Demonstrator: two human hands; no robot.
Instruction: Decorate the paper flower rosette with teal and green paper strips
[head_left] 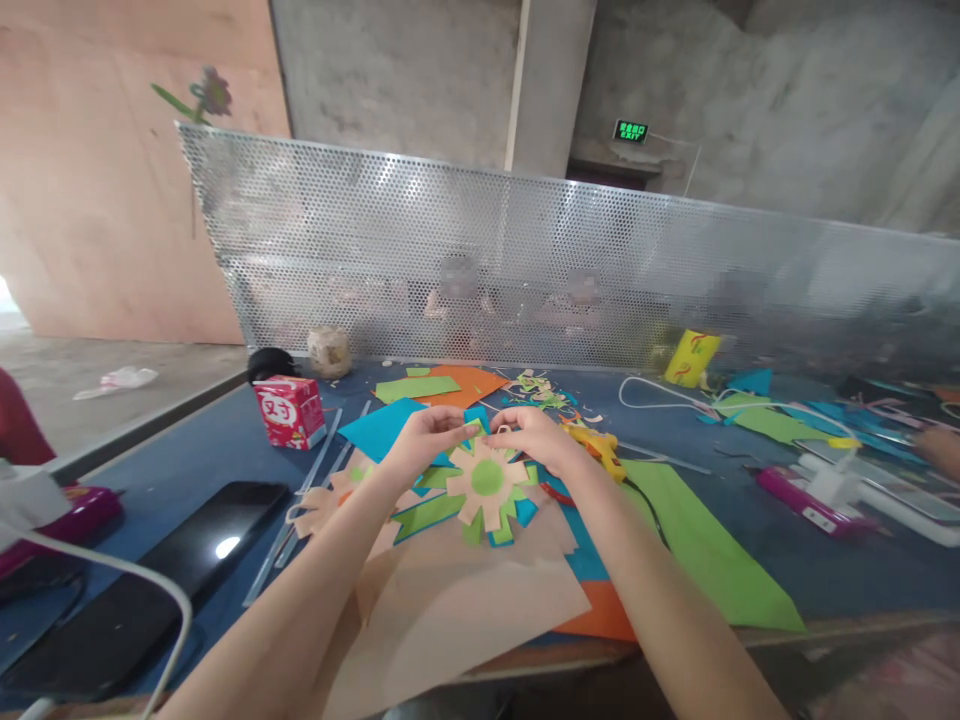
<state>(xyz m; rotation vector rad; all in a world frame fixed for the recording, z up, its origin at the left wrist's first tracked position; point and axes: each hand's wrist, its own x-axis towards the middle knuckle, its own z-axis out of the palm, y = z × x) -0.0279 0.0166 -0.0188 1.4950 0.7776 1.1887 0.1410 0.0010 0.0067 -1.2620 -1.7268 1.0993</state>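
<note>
A layered flower [487, 478] in beige, green and blue felt or paper, with a round green centre, is between my two hands over the front of the table. My left hand [431, 437] pinches the flower's top edge from the left, by a blue petal. On the other side of that petal, my right hand [529, 437] has its fingertips closed on the same edge. Below the flower lie a green arrow-ended strip [427, 517] and a large beige sheet [465, 610]. A yellow glue gun [600, 447] rests just beyond my right wrist, partly hidden.
Clear sticks [319, 455], a red box [290, 412] and a black phone [172, 560] lie left. Green sheet [705, 540] and purple power strip [814, 502] are right. Scraps [536, 390] lie before a perforated metal screen [375, 250]. Another person's hand [939, 447] shows far right.
</note>
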